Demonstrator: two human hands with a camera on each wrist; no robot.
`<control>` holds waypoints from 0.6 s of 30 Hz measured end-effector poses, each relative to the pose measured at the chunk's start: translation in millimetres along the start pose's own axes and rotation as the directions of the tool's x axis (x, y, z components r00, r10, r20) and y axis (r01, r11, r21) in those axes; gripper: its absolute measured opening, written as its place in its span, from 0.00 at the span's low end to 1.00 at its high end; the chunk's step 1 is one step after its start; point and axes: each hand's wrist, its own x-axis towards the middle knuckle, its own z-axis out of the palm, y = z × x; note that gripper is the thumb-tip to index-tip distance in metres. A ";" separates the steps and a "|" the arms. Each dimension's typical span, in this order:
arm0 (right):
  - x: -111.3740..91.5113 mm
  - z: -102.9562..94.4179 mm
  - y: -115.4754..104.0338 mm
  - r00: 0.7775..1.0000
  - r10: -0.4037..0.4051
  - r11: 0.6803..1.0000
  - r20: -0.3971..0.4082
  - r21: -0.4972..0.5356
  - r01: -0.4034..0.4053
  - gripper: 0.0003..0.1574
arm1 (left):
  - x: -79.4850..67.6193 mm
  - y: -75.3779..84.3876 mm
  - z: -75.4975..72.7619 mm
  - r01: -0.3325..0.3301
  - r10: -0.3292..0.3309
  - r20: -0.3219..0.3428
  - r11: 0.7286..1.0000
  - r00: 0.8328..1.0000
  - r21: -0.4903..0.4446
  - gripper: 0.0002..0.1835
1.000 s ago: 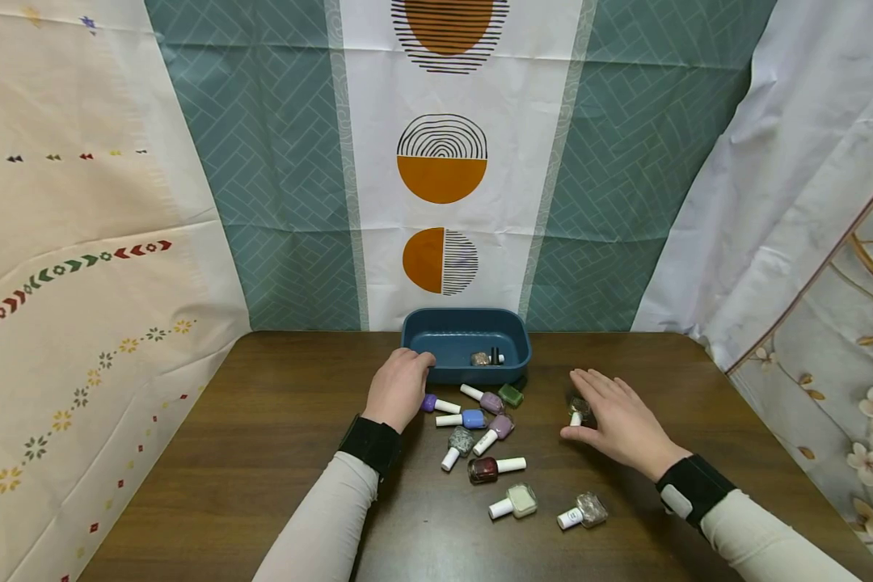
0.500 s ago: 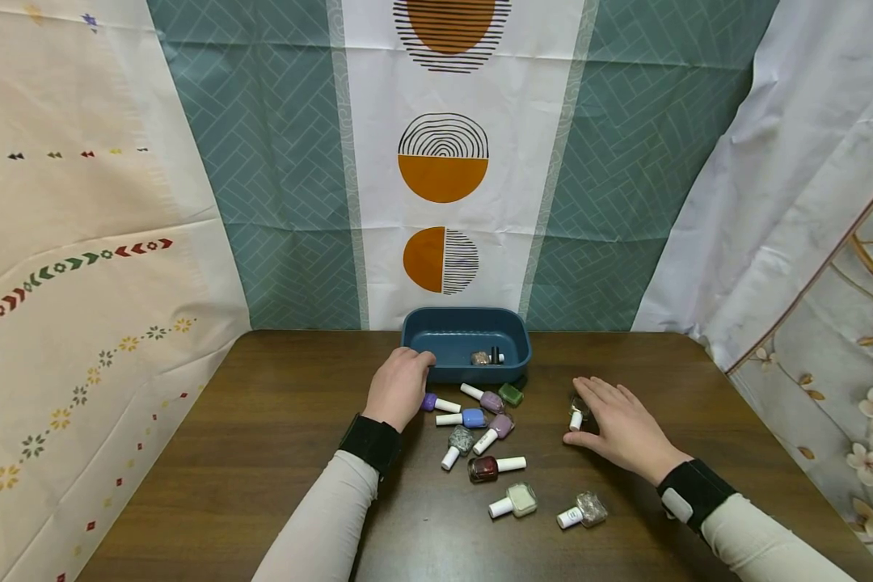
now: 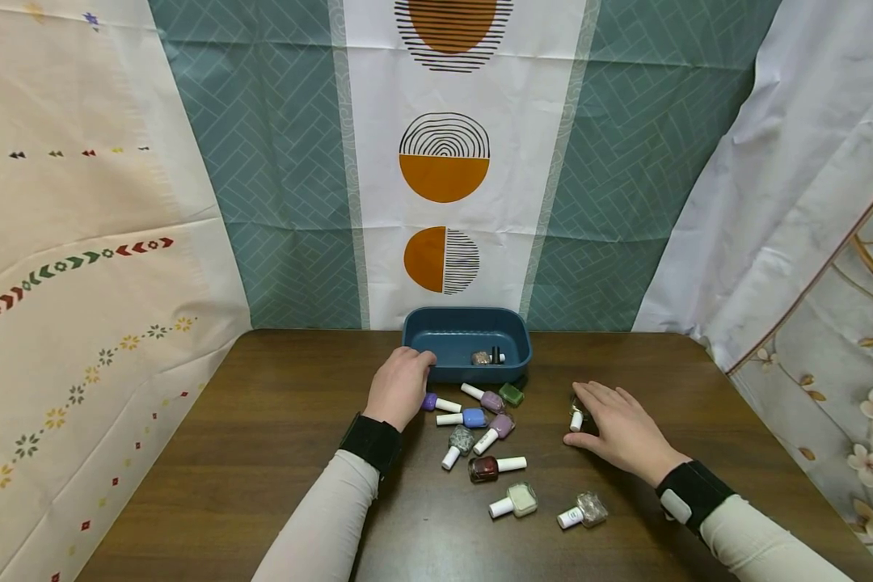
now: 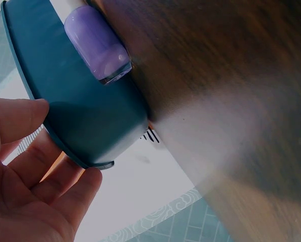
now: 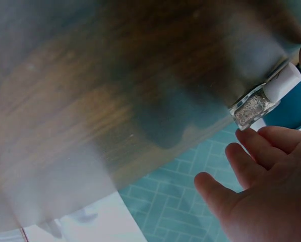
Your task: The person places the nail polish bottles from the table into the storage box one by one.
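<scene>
Left hand [image 3: 398, 388] pinches the rim of the blue plastic bin [image 3: 466, 375]. Right hand [image 3: 621, 424], fingers loosely spread, arches by the silver-glitter nail polish [image 5: 252, 110], lying on the wooden table [image 3: 262, 477]; contact unclear. Risk: an off-centre nudge could skid the glass; tugging the rim might knock the purple nail polish [image 4: 97, 43].

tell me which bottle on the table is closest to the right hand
The glittery white-capped bottle at the right hand, between thumb and fingers; others, like the dark red bottle, lie clear of it.
</scene>
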 end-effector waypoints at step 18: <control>-1.6 -0.1 -2.4 1.000 -0.006 1.000 -0.030 -0.018 0.005 0.50 | -0.5 2.5 -3.4 0.003 -0.003 0.009 1.000 1.000 -0.003 0.08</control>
